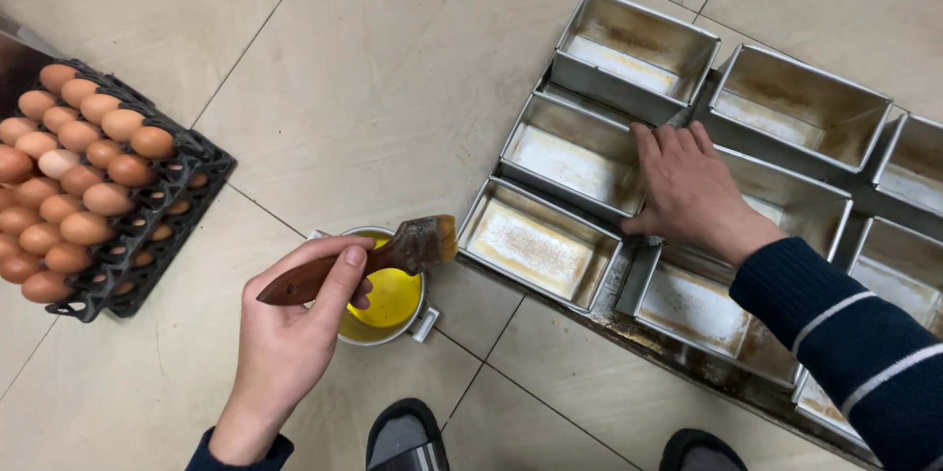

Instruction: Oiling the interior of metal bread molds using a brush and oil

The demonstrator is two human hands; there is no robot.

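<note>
My left hand (290, 329) grips the brown wooden handle of a wide pastry brush (417, 245), its oily bristles hanging over a small metal pot of yellow oil (386, 302) on the tiled floor. My right hand (688, 191), in a dark blue sleeve with white stripes, rests flat on the rim of a rectangular metal loaf tin (575, 152). Several such tins (535, 245) stand side by side on a dark tray (688, 358), their insides stained brown.
A black crate of brown eggs (79, 186) sits on the floor at the left, stacked in layers. My two feet in dark slippers (408, 437) show at the bottom edge. Beige floor tiles (373, 68) fill the space between.
</note>
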